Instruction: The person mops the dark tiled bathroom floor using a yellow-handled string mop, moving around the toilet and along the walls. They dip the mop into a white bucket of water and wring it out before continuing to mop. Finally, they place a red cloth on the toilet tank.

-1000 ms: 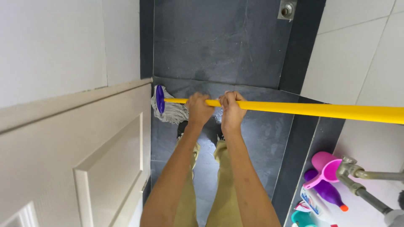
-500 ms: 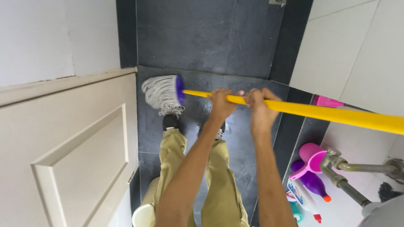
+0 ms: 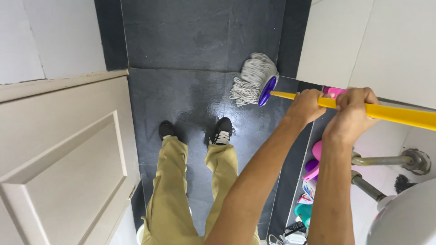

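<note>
A mop with a yellow handle [image 3: 399,115], a purple collar and a grey string head [image 3: 252,79] is held level above the wet dark tiled floor [image 3: 190,97]. My left hand [image 3: 305,106] grips the handle closest to the head. My right hand [image 3: 352,111] grips it just behind, the two almost touching. The string head hangs near the white wall on the right. My legs in khaki trousers and black shoes [image 3: 222,130] stand below.
A white panelled door [image 3: 63,159] stands open on the left. At the right are metal pipes [image 3: 381,159], a white basin edge [image 3: 404,218] and pink, purple and teal bottles [image 3: 313,163] on the floor by the wall.
The mop head has swung from the left near the door across to the right by the wall, with both hands moving right along with the handle.
</note>
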